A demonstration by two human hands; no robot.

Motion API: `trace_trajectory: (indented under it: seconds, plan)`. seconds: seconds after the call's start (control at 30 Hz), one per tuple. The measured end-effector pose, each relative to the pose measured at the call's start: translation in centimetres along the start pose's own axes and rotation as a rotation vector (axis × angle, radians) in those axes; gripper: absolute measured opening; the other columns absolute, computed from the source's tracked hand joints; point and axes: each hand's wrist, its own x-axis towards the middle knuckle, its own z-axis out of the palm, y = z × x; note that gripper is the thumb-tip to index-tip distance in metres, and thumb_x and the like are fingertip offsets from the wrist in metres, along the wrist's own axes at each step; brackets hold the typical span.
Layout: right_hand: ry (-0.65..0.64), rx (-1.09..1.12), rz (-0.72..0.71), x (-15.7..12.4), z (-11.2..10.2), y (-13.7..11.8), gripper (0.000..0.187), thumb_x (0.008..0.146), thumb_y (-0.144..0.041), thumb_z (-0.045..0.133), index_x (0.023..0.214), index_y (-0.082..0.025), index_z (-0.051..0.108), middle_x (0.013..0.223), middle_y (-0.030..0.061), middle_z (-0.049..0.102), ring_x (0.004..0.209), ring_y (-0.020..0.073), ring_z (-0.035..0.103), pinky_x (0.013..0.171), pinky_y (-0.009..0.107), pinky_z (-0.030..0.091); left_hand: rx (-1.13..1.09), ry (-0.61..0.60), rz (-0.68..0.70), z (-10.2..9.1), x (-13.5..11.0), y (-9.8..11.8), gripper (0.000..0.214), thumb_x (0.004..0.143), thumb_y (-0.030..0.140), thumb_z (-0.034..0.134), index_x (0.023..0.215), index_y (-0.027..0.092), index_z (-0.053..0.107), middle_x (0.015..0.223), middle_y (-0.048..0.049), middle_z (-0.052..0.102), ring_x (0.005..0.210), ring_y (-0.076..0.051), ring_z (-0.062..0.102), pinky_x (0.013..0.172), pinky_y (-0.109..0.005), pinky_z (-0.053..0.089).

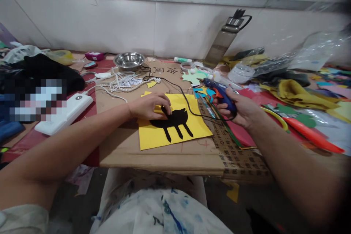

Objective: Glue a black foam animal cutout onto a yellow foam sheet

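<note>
the left hand, half curled, touches a black cutout on yellow paper; i cannot tell if it pinches. the right hand grips a blue glue gun.

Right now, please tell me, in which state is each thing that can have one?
Glue gun: held in the right hand; hot or cold, cannot tell.
Black cutout: lying on the yellow sheet, touched by the left hand.
Metal bowl: upright, open side up.
Bottle: cap on.
White power block: cable at one end.
</note>
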Motion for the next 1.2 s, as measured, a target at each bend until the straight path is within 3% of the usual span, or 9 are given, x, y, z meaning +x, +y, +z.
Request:
trace_trajectory:
  seconds: [0.17,0.33,0.47,0.6,0.87,1.2]
  plan:
    - [-0.004,0.029,0.026,0.9,-0.4,-0.1,0.036,0.102,-0.03,0.033,0.083,-0.01,0.056,0.066,0.0035,0.054,0.041,0.0027,0.043,0.029,0.01,0.031,0.137,-0.116,0.026,-0.6,-0.2,0.5,0.011,0.081,0.023,0.066,0.09,0.024,0.073,0.1,-0.0053,0.075,0.109,-0.023,0.062,0.097,-0.039,0.04]
    - [-0.037,0.057,0.034,0.8,-0.4,-0.4,0.042,0.103,-0.034,0.031,0.084,-0.007,0.057,0.068,0.0042,0.053,0.04,0.0015,0.041,0.028,0.009,0.029,0.154,-0.149,0.037,-0.7,-0.5,1.0,0.009,0.082,0.022,0.063,0.086,0.024,0.07,0.107,-0.003,0.075,0.112,-0.023,0.06,0.099,-0.04,0.035]
    - [-0.039,0.082,0.046,1.0,-0.4,-0.6,0.043,0.103,-0.036,0.029,0.084,-0.009,0.057,0.067,0.004,0.053,0.04,0.0019,0.041,0.028,0.009,0.029,0.165,-0.183,0.07,-0.8,-0.9,1.2,0.031,0.068,0.009,0.054,0.092,0.024,0.068,0.114,-0.0019,0.073,0.119,-0.026,0.055,0.104,-0.043,0.03]
    - [-0.034,0.079,0.063,1.3,-0.3,-0.4,0.039,0.103,-0.036,0.032,0.085,-0.011,0.056,0.066,0.0036,0.054,0.04,0.0032,0.043,0.028,0.01,0.03,0.155,-0.242,0.066,-1.2,-1.2,1.2,0.049,0.059,0.01,0.048,0.103,0.024,0.065,0.12,-0.0029,0.07,0.124,-0.03,0.05,0.105,-0.048,0.027]
    - [-0.039,0.09,0.08,1.2,-0.1,0.0,0.037,0.103,-0.035,0.03,0.086,-0.011,0.055,0.066,0.0014,0.052,0.039,0.0028,0.042,0.028,0.01,0.031,0.184,-0.189,-0.001,-0.5,-0.5,2.2,0.031,0.094,0.036,0.044,0.111,0.022,0.066,0.121,-0.0087,0.069,0.121,-0.028,0.051,0.103,-0.046,0.025]
    - [-0.04,0.104,0.08,1.3,0.0,0.1,0.035,0.103,-0.034,0.03,0.086,-0.014,0.053,0.063,0.0016,0.053,0.039,0.0041,0.043,0.027,0.01,0.032,0.297,-0.186,0.037,0.4,-0.1,2.5,0.036,0.097,0.042,0.043,0.116,0.021,0.065,0.12,-0.0102,0.07,0.12,-0.027,0.055,0.1,-0.044,0.023]
